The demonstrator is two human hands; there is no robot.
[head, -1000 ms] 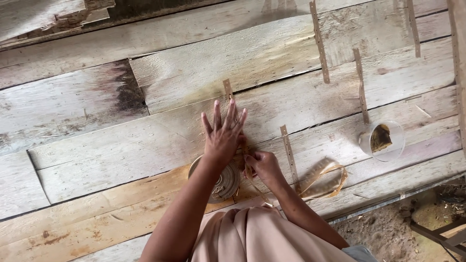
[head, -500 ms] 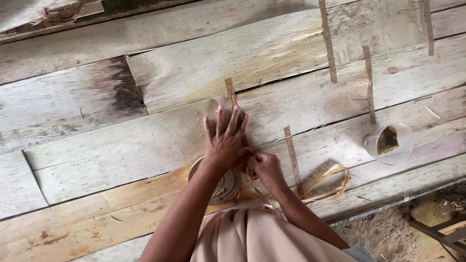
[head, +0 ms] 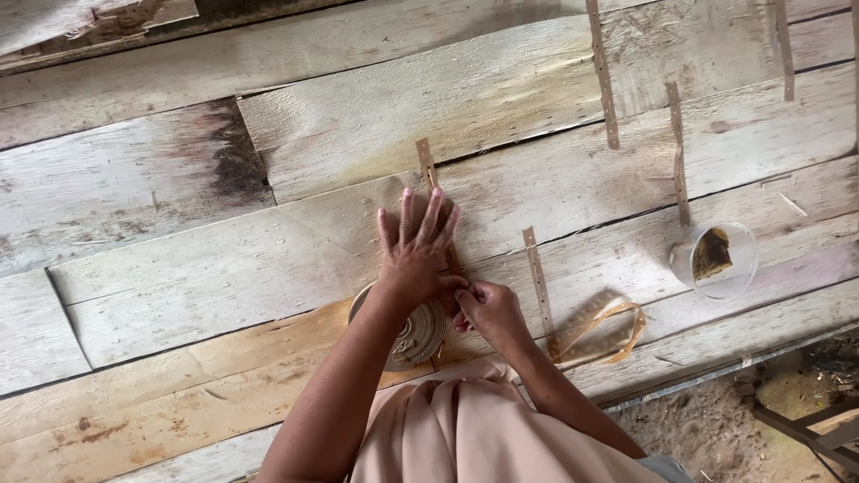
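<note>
The left hand (head: 413, 250) lies flat on the plank floor (head: 224, 268), fingers spread, pressing down a brown strip (head: 427, 165). The strip runs lengthwise away from the person, leaning slightly left, its far end poking out beyond the fingertips. Just right of the left hand's heel, the right hand (head: 488, 309) pinches the strip's near end between closed fingers. A roll (head: 413, 335) sits under the left wrist. Right of the roll lie a loose loop (head: 601, 333) and, farther off, a clear cup (head: 716, 258).

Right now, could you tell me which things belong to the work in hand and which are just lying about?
In use: left hand pressing a tape strip onto the veneer sheet; right hand; tape roll.
Lying about: plastic cup; loose tape loop; other taped strips.
</note>
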